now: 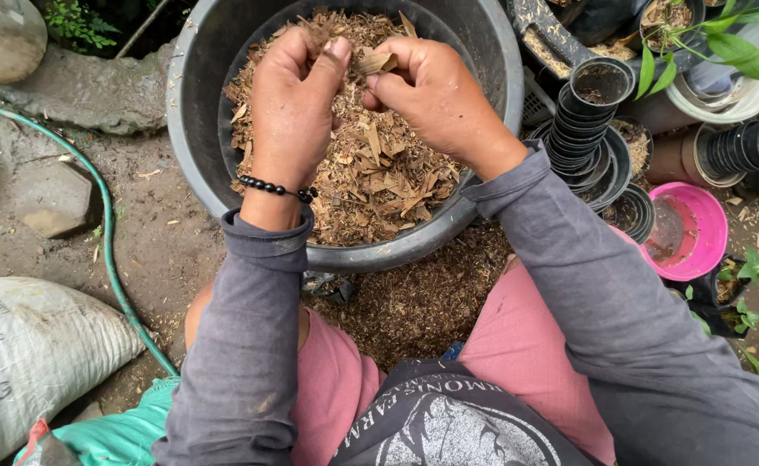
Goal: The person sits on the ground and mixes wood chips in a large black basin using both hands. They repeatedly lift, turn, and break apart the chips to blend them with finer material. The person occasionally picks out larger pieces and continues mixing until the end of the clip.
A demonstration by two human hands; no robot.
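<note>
A large black tub [188, 103] in front of me is filled with dry brown wood chips and bark flakes [379, 173]. Both my hands hover over it. My left hand [293, 108], with a black bead bracelet at the wrist, and my right hand [435, 99] are closed together on a curled piece of dry bark [374, 62], pinching it between the fingers. Grey sleeves cover both forearms.
A stack of small black plastic pots [588, 121] lies right of the tub, beside a pink bowl [694, 229] and more pots with green plants [733, 43]. A green hose [108, 250] curves over the dirt at left. A white sack [26, 354] lies at lower left.
</note>
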